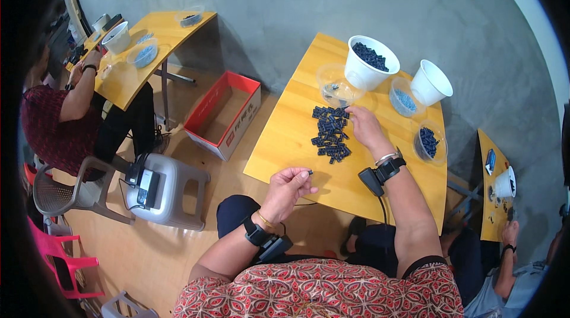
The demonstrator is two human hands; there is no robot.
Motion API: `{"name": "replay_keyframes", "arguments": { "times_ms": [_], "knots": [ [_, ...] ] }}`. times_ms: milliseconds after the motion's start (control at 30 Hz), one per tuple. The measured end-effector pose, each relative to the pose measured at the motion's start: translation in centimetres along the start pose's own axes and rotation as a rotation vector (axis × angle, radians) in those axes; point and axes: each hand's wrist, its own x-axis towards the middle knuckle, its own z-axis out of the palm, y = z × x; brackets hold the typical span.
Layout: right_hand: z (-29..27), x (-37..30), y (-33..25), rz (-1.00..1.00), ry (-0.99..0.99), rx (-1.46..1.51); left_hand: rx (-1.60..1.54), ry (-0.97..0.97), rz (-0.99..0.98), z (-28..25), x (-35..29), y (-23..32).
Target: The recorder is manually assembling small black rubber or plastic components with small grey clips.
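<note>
My left hand [290,189] is at the table's near edge, thumb and forefinger pinched on a small dark plastic piece [310,172]. Farther out, my right hand [366,127] reaches over the table, its fingertips together at the upper right edge of a pile of dark blue-black plastic pieces [330,134]. Whatever those fingertips hold is too small to make out. Just beyond them sits a clear round tub [332,93] with a few small bits in it. Both wrists wear black strapped devices.
Behind the pile stands a white bucket [358,74] of dark pieces. To its right are another white bucket [431,82], a tub of light blue pieces [404,101] and a tub of dark pieces [428,141]. A red box [222,115] lies on the floor. Other people work at side tables.
</note>
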Motion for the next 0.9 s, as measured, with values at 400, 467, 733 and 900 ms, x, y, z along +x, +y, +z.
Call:
{"name": "replay_keyframes", "arguments": {
  "times_ms": [400, 467, 733, 900],
  "knots": [
    [-1.0, -0.6, 0.4, -0.045, -0.152, -0.098, 0.016, -0.01, -0.044, 0.0, -0.1, 0.5],
    [-1.6, -0.4, 0.4, 0.069, -0.163, -0.042, 0.017, -0.017, -0.051, -0.1, 0.0, 0.4],
    [-0.7, 0.8, -0.1, -0.094, -0.098, -0.207, 0.005, -0.015, -0.074, 0.1, -0.2, 0.6],
    [0.0, 1.2, 0.6, -0.064, -0.132, -0.253, 0.007, -0.013, -0.085, 0.0, -0.2, 0.6]
  ]
}}
